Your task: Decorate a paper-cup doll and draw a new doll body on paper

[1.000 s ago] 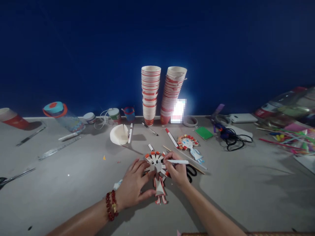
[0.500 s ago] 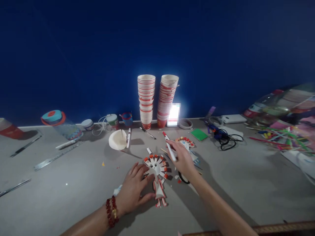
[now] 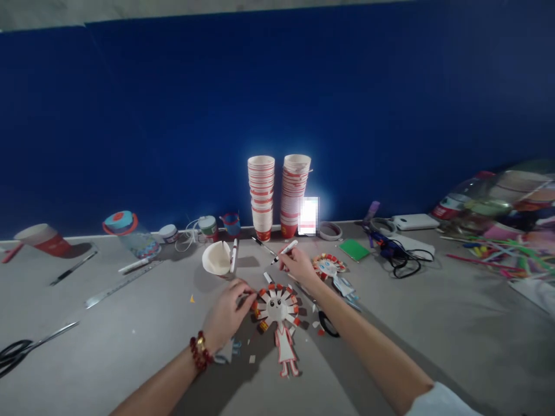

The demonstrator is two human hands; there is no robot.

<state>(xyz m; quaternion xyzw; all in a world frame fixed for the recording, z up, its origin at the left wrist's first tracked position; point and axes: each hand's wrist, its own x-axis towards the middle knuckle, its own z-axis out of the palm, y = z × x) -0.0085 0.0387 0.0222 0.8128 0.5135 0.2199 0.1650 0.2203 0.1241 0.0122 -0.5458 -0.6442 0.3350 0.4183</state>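
The paper doll lies flat, with a drawn face, a fringed round head tipped in red, and a red-outlined dress. My left hand has thumb and forefinger closed at the left edge of that fringe. Beyond the doll's head, my right hand grips a white marker, its dark tip pointing down to the left. A loose white cap rests just above the doll. Under my right wrist is a second paper doll with blue drawing. Another blue-marked paper piece is partly hidden by my left hand.
Two tall stacks of paper cups stand by the blue wall, beside a glowing blurred screen. A cut cup is left of centre. Scissors lie far left; cables and colourful sticks are right.
My right hand has swung the marker round so its tip points down left. My left hand has drawn back from the doll's face to its fringe. The view has tilted up.
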